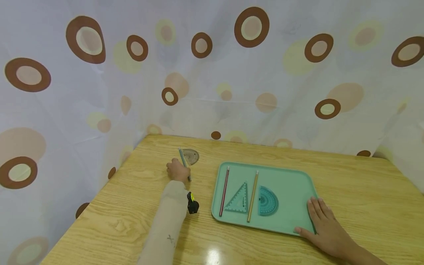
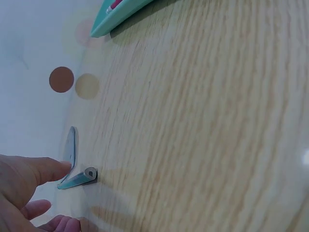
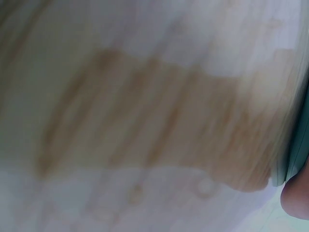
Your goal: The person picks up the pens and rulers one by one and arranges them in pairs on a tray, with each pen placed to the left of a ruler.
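My left hand (image 1: pixel 177 170) reaches over a blue pencil (image 1: pixel 182 156) on the table. In the left wrist view, one extended digit (image 2: pixel 48 170) comes close to the pencil (image 2: pixel 77 180), while the other fingertips stay lower; contact is unclear. Just beyond the pencil lies a greyish clear protractor (image 1: pixel 192 156). My right hand (image 1: pixel 328 228) rests on the near right corner of a green tray (image 1: pixel 294 180), fingers straight along its side and thumb at the front rim. On the tray are a red pencil (image 1: pixel 224 191), a clear set square (image 1: pixel 241 200), a yellow pencil (image 1: pixel 253 195) and a blue protractor (image 1: pixel 267 201).
The wood-grain table (image 1: pixel 132 206) spreads around the tray. A curtain (image 1: pixel 212 73) with brown and yellow circles hangs behind and along the left side. A black device (image 1: pixel 193 204) is attached at the left wrist.
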The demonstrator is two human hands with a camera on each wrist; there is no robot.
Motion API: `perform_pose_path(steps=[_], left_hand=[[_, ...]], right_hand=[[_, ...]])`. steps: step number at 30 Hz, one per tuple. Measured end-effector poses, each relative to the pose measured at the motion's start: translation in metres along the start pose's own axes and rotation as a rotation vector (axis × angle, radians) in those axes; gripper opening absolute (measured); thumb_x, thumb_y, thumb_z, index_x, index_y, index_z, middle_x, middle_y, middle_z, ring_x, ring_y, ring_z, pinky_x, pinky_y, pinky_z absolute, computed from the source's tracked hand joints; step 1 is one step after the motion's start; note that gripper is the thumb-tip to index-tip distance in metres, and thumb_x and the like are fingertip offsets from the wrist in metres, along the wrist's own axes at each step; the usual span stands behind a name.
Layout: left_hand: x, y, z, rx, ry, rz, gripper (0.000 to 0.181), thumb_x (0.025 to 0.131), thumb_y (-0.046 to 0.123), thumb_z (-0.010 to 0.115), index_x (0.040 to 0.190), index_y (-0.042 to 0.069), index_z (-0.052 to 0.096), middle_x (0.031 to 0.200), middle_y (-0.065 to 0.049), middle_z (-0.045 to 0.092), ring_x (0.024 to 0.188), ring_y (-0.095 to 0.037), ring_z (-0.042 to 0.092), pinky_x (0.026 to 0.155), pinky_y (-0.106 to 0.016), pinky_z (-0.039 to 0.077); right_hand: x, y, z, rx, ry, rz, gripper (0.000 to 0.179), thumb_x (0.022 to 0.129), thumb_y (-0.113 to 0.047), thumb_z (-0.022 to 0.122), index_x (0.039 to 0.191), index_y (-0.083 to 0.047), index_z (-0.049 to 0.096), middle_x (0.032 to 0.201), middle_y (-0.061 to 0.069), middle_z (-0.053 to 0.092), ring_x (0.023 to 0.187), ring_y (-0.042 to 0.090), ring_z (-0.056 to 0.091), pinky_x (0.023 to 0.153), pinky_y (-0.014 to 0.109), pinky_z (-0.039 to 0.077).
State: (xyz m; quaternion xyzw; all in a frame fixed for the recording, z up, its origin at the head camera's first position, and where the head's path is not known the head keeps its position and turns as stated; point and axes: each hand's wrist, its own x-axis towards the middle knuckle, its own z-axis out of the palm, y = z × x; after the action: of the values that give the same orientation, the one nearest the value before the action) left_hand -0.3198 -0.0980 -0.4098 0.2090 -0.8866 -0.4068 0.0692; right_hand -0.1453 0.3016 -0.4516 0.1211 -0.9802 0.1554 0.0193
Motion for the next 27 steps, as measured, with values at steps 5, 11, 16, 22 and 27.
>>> perform_pose_path(steps=[5,11,16,22,27], left_hand=[[0.004,-0.003,0.003,0.005,0.005,0.036,0.041,0.079,0.003,0.064,0.117,-0.009,0.051,0.116,-0.029,0.048,0.111,-0.042,0.048,0.092,-0.046,0.044],[0.007,-0.006,0.003,0.005,0.018,0.076,0.03,0.082,-0.006,0.058,0.111,-0.011,0.053,0.113,-0.03,0.05,0.105,-0.042,0.052,0.086,-0.045,0.048],[0.009,-0.003,-0.001,0.02,-0.008,0.075,0.019,0.084,-0.008,0.053,0.102,-0.011,0.056,0.107,-0.029,0.053,0.095,-0.039,0.057,0.079,-0.043,0.051],[0.012,0.001,-0.006,0.037,-0.043,0.004,0.014,0.084,-0.008,0.052,0.095,-0.01,0.06,0.1,-0.026,0.059,0.082,-0.03,0.06,0.07,-0.037,0.053],[0.005,0.003,-0.015,-0.005,-0.099,-0.02,0.016,0.086,-0.007,0.049,0.099,-0.012,0.059,0.097,-0.025,0.064,0.067,-0.02,0.054,0.055,-0.025,0.045]], right_hand=[[0.001,-0.001,0.001,0.013,-0.002,0.001,0.093,0.089,-0.049,0.053,0.142,0.014,0.009,0.149,0.035,0.006,0.14,0.041,-0.012,0.102,0.028,-0.03],[0.001,-0.001,0.002,0.018,0.0,-0.001,0.094,0.089,-0.049,0.054,0.143,0.014,0.009,0.149,0.035,0.006,0.14,0.042,-0.011,0.103,0.029,-0.029],[0.001,-0.001,0.0,0.008,0.002,0.003,0.094,0.089,-0.048,0.054,0.143,0.014,0.01,0.149,0.035,0.006,0.14,0.043,-0.009,0.104,0.032,-0.028],[0.001,0.0,-0.001,0.013,-0.001,0.008,0.094,0.088,-0.048,0.054,0.142,0.015,0.01,0.149,0.035,0.007,0.14,0.042,-0.01,0.107,0.039,-0.025],[0.0,0.0,-0.001,0.014,-0.001,0.009,0.094,0.088,-0.048,0.054,0.142,0.015,0.01,0.148,0.035,0.008,0.14,0.043,-0.009,0.107,0.039,-0.026]])
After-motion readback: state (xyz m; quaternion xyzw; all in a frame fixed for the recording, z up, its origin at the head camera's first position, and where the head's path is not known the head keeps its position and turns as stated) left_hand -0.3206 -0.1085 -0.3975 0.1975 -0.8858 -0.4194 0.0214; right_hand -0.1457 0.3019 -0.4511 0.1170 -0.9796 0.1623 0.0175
